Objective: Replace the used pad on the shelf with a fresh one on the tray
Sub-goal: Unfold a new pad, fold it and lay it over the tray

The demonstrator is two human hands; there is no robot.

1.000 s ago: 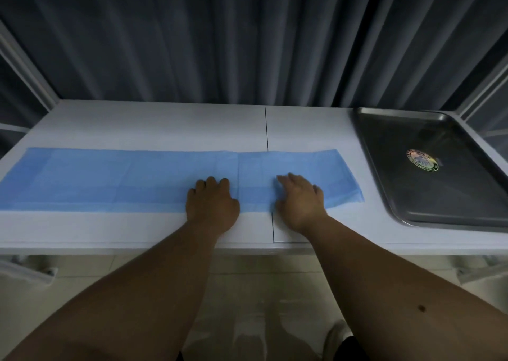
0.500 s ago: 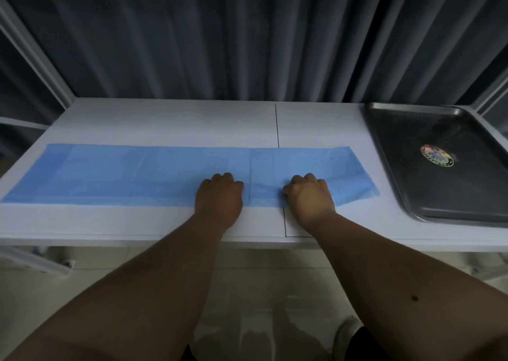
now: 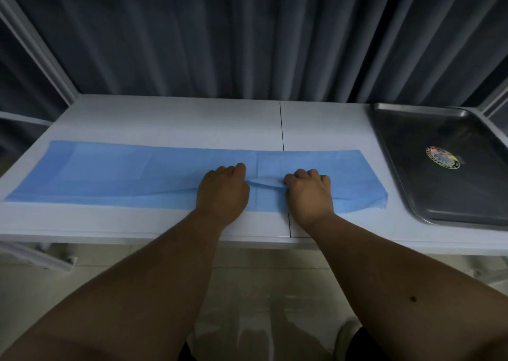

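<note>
Left hand (image 3: 223,189) and right hand (image 3: 310,193) pinch the blue pad (image 3: 110,173) mid-shelf (image 3: 170,118), apparently gathering it for removal beside a bare tray (image 3: 428,184).

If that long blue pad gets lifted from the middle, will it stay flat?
Probably not. The blue pad already puckers into a ridge between the left hand and right hand, so it looks thin and floppy. Its ends would likely droop.

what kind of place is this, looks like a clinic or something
Probably a clinic or treatment room, though I can't be sure. Both hands, left hand and right hand, pinch a disposable blue pad spread on a white shelf, beside a stainless steel tray, with a pleated curtain behind.
</note>
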